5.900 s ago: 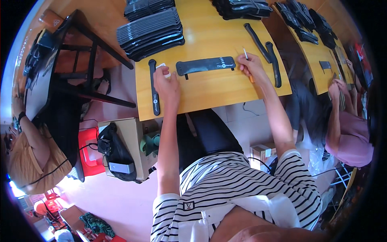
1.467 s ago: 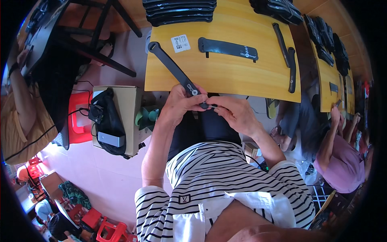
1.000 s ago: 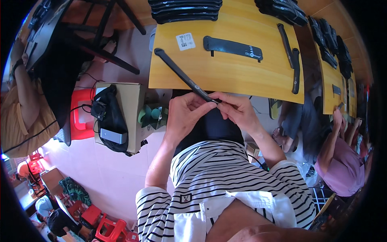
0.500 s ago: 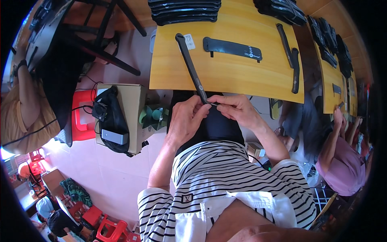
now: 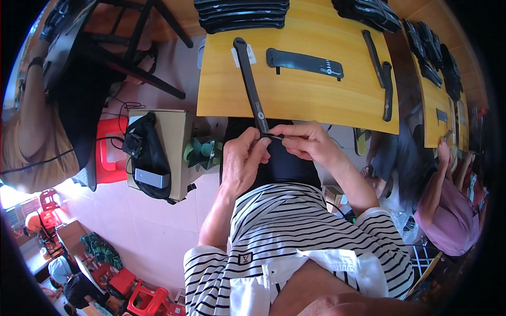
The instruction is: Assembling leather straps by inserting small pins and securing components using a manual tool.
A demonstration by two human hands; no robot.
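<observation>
A: Near first. Both hands meet just off the near edge of the surface (image 5: pixel 295 100), over the lap. Left hand (image 5: pixel 243 160) is closed round the near end of a long black strip (image 5: pixel 252 87); its fingers (image 5: pixel 259 146) wrap it from the left.

B: Right hand?

A: Right hand (image 5: pixel 305 142) pinches shut on something small and thin at that same end, thumb and forefinger tight. What the small piece is, too small to tell.

B: Strip's lie?

A: It runs away from the fingers, over the surface edge, far end beside a small white tag (image 5: pixel 247 54).

B: Handling?

A: Judging by how it holds straight from one end, stiff and light. Looks smooth, maybe a little slippery. Best held at the near end, as now, or mid-length for balance.

B: Beyond the fingers?

A: A wider flat black piece (image 5: pixel 304 62) right of the strip, apart from it. Further right, two narrow black bars (image 5: pixel 380 68). Past everything, stacks of black parts (image 5: pixel 242 11) at the far edge.
</observation>
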